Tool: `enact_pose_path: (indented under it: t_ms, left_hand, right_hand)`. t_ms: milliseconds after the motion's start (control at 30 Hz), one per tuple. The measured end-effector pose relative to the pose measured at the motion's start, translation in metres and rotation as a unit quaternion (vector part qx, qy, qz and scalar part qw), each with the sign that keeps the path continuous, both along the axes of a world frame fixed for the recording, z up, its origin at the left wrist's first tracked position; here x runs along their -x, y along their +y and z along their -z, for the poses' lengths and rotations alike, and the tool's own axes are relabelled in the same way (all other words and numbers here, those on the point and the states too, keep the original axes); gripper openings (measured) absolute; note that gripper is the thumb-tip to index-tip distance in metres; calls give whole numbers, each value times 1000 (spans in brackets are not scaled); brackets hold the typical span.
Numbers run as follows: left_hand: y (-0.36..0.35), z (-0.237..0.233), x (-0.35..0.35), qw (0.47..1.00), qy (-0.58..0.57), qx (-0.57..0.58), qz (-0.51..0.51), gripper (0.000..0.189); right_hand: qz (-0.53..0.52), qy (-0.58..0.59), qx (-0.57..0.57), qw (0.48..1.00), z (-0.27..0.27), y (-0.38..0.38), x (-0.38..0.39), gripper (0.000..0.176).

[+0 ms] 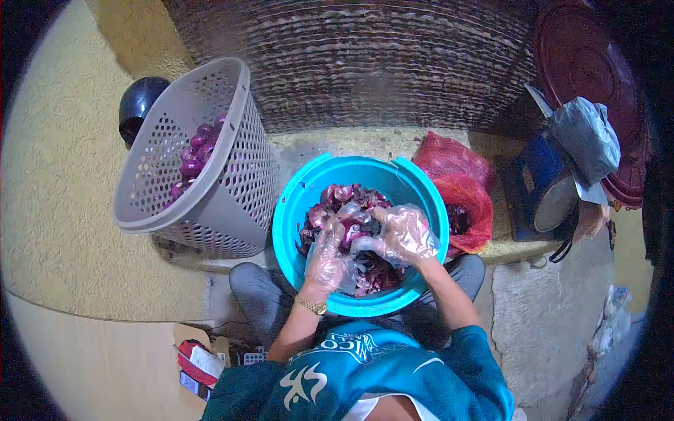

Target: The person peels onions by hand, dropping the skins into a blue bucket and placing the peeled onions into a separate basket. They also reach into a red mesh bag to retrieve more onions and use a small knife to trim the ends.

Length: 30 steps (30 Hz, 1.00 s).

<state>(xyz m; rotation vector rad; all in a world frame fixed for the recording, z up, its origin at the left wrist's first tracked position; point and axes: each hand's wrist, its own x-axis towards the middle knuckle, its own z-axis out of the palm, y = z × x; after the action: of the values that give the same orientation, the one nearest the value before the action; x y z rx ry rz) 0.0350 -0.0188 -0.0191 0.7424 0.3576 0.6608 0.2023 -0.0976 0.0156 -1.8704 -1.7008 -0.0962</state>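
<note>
Currently I see the gloved left hand point(333, 261) with its fingers point(327, 237) curled round a purple onion point(350, 232), grasping it. The gloved right hand point(407, 235) bends in just beside the onion; I cannot tell whether its fingers grip anything, since the clear plastic blurs them. Onion position: over the middle of a turquoise basin point(283, 235), above a heap of dark onion skins point(378, 275). A gold watch point(311, 305) circles the left wrist. I note the basin sits between the bent knees. Left of it stands a grey perforated basket point(254, 165) holding purple onions point(191, 168); just beyond its right rim lies a red mesh bag point(449, 160). Farther right, a grey plastic bag point(586, 132) rests by a blue container point(535, 175).
</note>
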Motion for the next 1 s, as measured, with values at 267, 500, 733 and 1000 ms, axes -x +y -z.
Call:
enact_pose_path:
  t_ms: [267,500,733,1000]
  left_hand:
    - [2,4,0,1000,3,10,-9,41]
    - [3,3,-1,999,-27,46,-10,36]
    - [5,5,-3,998,-35,43,-5,42]
    - [5,-4,0,995,75,-61,-35,45]
  right_hand:
    - [4,22,6,1000,-2,-1,4,50]
    - [-14,61,28,998,4,2,9,42]
    - [-52,-16,53,997,20,-6,4,43]
    - [-37,-15,116,992,-2,-12,-3,60]
